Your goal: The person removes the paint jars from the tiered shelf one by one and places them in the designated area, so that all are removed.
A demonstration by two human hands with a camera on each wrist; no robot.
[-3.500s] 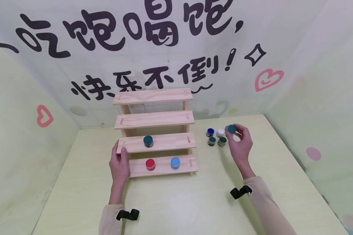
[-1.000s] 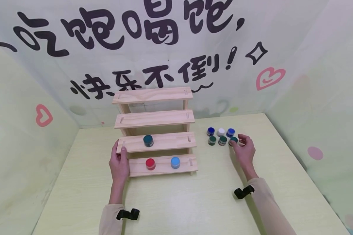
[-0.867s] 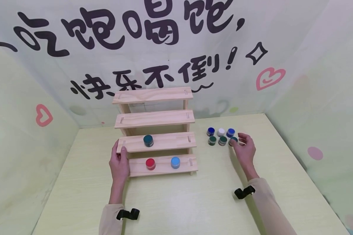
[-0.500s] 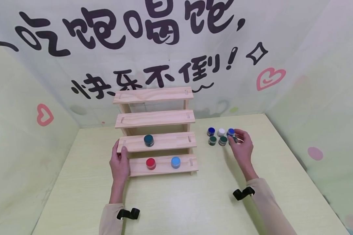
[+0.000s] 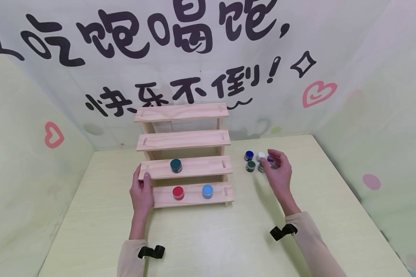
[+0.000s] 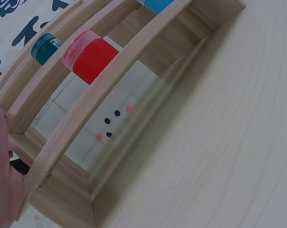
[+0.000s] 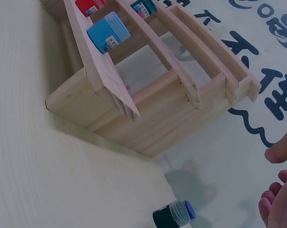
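My left hand (image 5: 142,196) grips the left end of the second-lowest shelf on a four-tier wooden rack (image 5: 201,167). That shelf bears a teal jar (image 5: 175,166); on the lowest stand a red jar (image 5: 178,193) and a light blue jar (image 5: 207,191). My right hand (image 5: 280,175), thumb and fingers apart, is over the right side of a jar group, partly covering a blue jar (image 5: 271,158) and others. Beside it are a white jar (image 5: 260,156) and a green jar (image 5: 250,166). The right wrist view shows nothing between the thumb and fingers of the hand (image 7: 283,190).
A dark blue jar (image 5: 249,155) stands at the group's back left. The pale wooden table (image 5: 208,238) extends in front of the rack. Behind it hangs a printed cloth backdrop (image 5: 201,61) with black writing, and cloth also rises on both sides.
The teal-lidded jar held by my right hand 3.5 seconds ago was put down at the group's front right. Since then that hand has moved back and left over the jars. The left hand stays on the rack.
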